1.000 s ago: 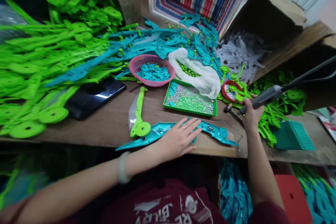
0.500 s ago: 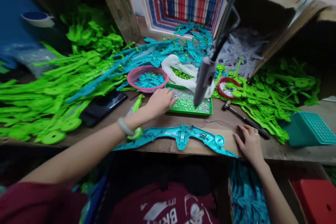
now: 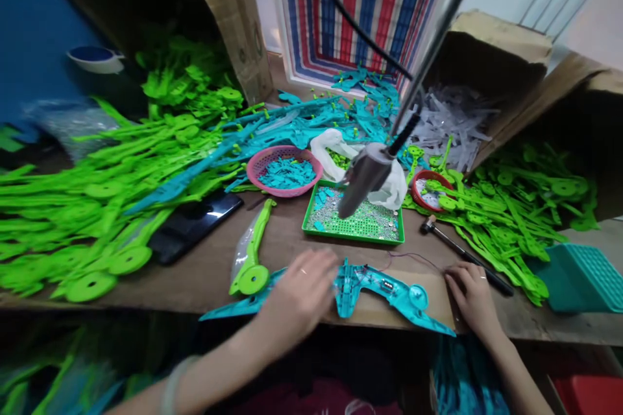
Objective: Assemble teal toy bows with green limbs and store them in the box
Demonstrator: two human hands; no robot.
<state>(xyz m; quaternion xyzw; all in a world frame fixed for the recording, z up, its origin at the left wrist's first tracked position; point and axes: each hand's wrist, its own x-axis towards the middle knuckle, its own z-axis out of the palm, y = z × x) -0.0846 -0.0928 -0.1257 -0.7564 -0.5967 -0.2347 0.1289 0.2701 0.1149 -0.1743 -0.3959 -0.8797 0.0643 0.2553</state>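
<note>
A turquoise plastic bow-shaped half shell [image 3: 402,307] lies along the table's front edge, its inside up, with a small dark part and thin wires in it. My left hand [image 3: 304,285] is over its left-middle part, blurred, fingers curled down together; whatever they hold is hidden. My right hand [image 3: 472,292] rests at the shell's right end on a cardboard sheet [image 3: 435,285], thumb apart from the fingers, holding nothing visible. A thin purple wire [image 3: 413,255] runs from the shell towards it. Behind lies a green tray [image 3: 353,235] of small metal pieces and some turquoise bits.
A grey electric screwdriver [image 3: 365,178] hangs over the tray. A pink basket [image 3: 285,191] holds turquoise pieces. A hammer [image 3: 462,253] lies right, a black phone [image 3: 195,227] left. Green parts [image 3: 107,188] are heaped on both sides. A green piece [image 3: 253,266] lies beside the shell.
My left hand has come back from the tray to the shell. My right hand stays at the shell's right end. The view has tilted, so the table appears lower.
</note>
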